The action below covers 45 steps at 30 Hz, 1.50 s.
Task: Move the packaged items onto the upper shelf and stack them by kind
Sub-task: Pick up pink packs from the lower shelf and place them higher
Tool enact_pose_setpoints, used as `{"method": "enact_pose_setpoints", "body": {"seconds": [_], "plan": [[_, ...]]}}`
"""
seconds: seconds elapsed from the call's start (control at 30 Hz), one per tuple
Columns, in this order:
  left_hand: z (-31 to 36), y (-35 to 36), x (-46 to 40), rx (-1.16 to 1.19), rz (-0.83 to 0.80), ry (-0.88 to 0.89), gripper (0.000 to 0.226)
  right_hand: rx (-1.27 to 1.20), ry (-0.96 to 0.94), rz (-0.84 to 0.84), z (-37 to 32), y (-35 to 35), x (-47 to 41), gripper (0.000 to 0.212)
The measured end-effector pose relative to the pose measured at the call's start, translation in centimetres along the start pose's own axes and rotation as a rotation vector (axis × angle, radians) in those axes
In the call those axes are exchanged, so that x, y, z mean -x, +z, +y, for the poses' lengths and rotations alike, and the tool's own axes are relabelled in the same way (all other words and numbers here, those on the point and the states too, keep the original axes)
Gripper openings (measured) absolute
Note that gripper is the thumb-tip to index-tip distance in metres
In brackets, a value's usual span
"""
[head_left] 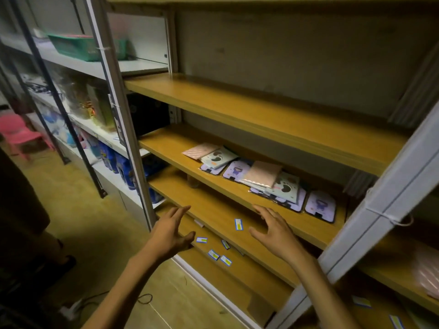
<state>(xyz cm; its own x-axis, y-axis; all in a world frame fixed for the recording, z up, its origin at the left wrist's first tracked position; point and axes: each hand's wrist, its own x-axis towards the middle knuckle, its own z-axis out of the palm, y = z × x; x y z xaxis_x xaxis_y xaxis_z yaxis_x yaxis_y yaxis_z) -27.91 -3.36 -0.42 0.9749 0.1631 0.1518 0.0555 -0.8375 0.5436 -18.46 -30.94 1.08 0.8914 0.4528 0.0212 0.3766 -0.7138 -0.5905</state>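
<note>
I see flat shiny packaged items (266,180) lying in a long row on the middle wooden shelf (180,153), running from back-left to front-right. My left hand (169,231) and right hand (275,230) hang below, fingers spread, holding nothing.

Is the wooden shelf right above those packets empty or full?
Empty: the upper shelf shows bare wood, while the packets lie one board below.

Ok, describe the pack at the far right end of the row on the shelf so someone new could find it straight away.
Start at the wooden rack and find the shelf that holds the flat packs, one board below the bare upper shelf. Follow the row to its right end: the last pack is lilac with a small purple figure, lying alone, with nothing stacked on it, unlike the heaped packs to its left.
</note>
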Motion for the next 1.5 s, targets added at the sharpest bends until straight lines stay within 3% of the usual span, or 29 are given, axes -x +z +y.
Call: {"method": "enact_pose_setpoints", "body": {"seconds": [0.47, 0.67, 0.93, 1.1, 1.2, 1.5], "plan": [[-5.5, -0.3, -19.7, -0.092, -0.089, 0.151, 0.075, -0.059, 0.125, 0.195, 0.7, 2.0, -15.4, 0.058], [-5.4, 0.1, -26.4, -0.088, -0.129, 0.251, 0.072, -0.005, 0.220, 0.341, 2.6, 1.2, -17.5, 0.057], [-9.1, 0.8, -34.0, -0.148, -0.138, 0.288, 0.089, 0.101, 0.409, 0.486, 3.8, 1.7, -17.8, 0.059], [-12.4, 1.0, -36.3, -0.170, -0.177, 0.189, 0.091, 0.227, 0.589, 0.563, 3.6, 2.9, -18.8, 0.067], [-13.8, 1.3, -37.2, -0.179, -0.223, 0.130, 0.109, 0.288, 0.709, 0.569, 3.4, 3.9, -19.7, 0.075], [-14.9, 2.1, -37.9, -0.120, -0.177, 0.069, 0.123, 0.212, 0.803, 0.648, 1.3, 5.3, -21.7, 0.083]]}}
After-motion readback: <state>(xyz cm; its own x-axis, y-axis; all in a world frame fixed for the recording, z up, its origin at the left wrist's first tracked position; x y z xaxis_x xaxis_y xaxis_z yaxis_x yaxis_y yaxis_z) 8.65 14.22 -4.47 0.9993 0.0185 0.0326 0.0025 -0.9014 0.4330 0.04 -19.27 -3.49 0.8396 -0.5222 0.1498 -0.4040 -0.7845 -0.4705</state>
